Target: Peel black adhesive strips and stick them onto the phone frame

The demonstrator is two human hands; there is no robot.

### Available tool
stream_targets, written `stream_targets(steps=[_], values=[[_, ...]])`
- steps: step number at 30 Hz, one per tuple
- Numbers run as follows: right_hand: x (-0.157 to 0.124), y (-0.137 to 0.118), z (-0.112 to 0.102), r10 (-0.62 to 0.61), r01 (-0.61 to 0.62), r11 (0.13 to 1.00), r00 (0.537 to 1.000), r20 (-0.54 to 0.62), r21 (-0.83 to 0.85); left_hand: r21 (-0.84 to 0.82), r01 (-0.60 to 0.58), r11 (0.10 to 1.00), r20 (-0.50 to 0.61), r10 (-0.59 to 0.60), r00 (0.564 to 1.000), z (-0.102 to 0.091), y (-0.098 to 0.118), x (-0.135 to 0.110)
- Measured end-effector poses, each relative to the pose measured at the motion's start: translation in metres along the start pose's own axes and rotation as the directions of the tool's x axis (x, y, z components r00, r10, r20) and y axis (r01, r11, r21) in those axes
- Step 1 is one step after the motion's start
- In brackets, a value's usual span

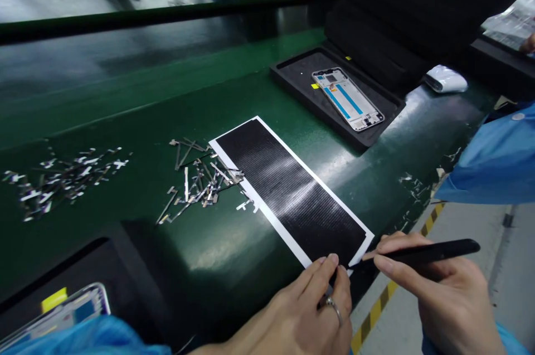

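My right hand (451, 285) grips black tweezers (438, 252) like a pen, their tip at the near corner of a sheet of black strips on white backing (288, 182). My left hand (309, 305), with a ring on one finger, lies at the sheet's near end. Its fingers are bent together, and whatever is under them is hidden. Beside the sheet's left edge lies a loose pile of thin metallic flex strips (204, 182), some touching the backing. A few white scraps (248, 203) lie close by.
Another pile of small silvery parts (71, 176) lies farther left on the green table (209, 254). A black foam tray (292, 73) holds a phone frame (349, 98); a second phone frame (71, 313) is at lower left. A person's blue sleeve (497, 160) is at right.
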State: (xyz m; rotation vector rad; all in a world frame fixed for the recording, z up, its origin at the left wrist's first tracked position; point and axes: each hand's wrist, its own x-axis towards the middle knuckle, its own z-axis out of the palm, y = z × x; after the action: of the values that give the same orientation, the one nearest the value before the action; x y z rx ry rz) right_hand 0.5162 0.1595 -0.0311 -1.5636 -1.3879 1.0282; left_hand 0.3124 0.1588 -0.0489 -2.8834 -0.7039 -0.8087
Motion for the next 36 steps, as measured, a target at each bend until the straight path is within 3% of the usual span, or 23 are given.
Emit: stream_targets(steps=[4, 7, 11, 13, 15, 18, 20, 24, 29, 32, 36], values=[[0.002, 0.000, -0.001, -0.063, 0.063, 0.998, 0.998, -0.029, -0.011, 0.015, 0.010, 1.000, -0.052, -0.009, 0.999, 0.003, 0.002, -0.001], [0.004, 0.001, -0.001, -0.101, 0.100, 0.994, 0.994, -0.028, -0.048, -0.045, 0.044, 0.998, 0.012, -0.044, 0.999, -0.001, 0.003, -0.001], [0.005, 0.005, -0.003, -0.082, 0.086, 0.994, 0.995, -0.047, 0.074, -0.182, 0.161, 0.970, 0.000, -0.164, 0.986, -0.003, 0.001, 0.003], [0.006, 0.004, -0.004, -0.044, 0.051, 0.984, 0.998, -0.041, 0.170, -0.297, 0.254, 0.920, -0.071, -0.287, 0.955, -0.003, -0.002, 0.007], [0.008, 0.002, -0.005, 0.016, -0.007, 0.967, 0.999, -0.034, 0.256, -0.436, 0.368, 0.821, -0.068, -0.438, 0.896, -0.006, -0.007, 0.010], [0.010, -0.001, -0.004, 0.131, -0.128, 0.924, 0.991, 0.017, 0.360, -0.592, 0.552, 0.587, 0.158, -0.587, 0.794, -0.013, -0.014, 0.014], [0.010, -0.003, -0.001, 0.168, -0.183, 0.897, 0.983, 0.073, 0.403, -0.628, 0.613, 0.479, 0.264, -0.610, 0.747, -0.018, -0.017, 0.015], [0.011, -0.005, 0.006, 0.148, -0.178, 0.881, 0.984, 0.101, 0.439, -0.679, 0.616, 0.401, 0.319, -0.595, 0.738, -0.019, -0.018, 0.019], [0.008, -0.013, 0.020, 0.180, -0.157, 0.875, 0.984, -0.007, 0.459, -0.693, 0.678, 0.246, 0.413, -0.636, 0.652, -0.019, -0.019, 0.023], [0.008, -0.017, 0.027, 0.129, -0.069, 0.910, 0.984, -0.120, 0.410, -0.708, 0.665, 0.238, 0.394, -0.648, 0.652, -0.020, -0.019, 0.024], [0.011, -0.020, 0.028, 0.034, 0.019, 0.940, 0.988, -0.150, 0.340, -0.711, 0.647, 0.276, 0.362, -0.645, 0.673, -0.020, -0.020, 0.023]])
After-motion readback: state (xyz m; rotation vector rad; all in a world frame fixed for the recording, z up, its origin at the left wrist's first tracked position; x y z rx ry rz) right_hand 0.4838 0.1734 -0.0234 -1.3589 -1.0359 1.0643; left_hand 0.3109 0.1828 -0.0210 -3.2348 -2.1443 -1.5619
